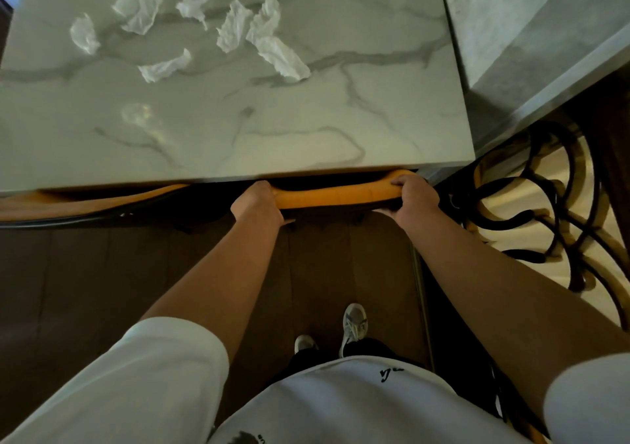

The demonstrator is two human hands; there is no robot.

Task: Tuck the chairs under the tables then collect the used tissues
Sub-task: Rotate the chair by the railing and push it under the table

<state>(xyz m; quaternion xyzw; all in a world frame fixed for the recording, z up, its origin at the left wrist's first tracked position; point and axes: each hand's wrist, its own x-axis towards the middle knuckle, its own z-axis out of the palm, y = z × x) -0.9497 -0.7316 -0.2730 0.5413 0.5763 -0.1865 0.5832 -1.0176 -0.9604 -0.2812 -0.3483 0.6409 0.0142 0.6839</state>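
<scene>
A chair with an orange padded backrest [335, 195] stands tucked against the near edge of a white marble table [306, 130]; its seat is hidden beneath the top. My left hand [258, 205] grips the backrest's left part and my right hand [414, 195] grips its right end. Several crumpled white tissues [272, 39] lie scattered on the far left half of the table, well beyond both hands.
A second orange chair back [78, 201] shows under the table edge at left. Another marble table [545, 34] adjoins on the right. A patterned rug [545, 212] covers the floor at right. I stand on dark wood flooring [68, 273].
</scene>
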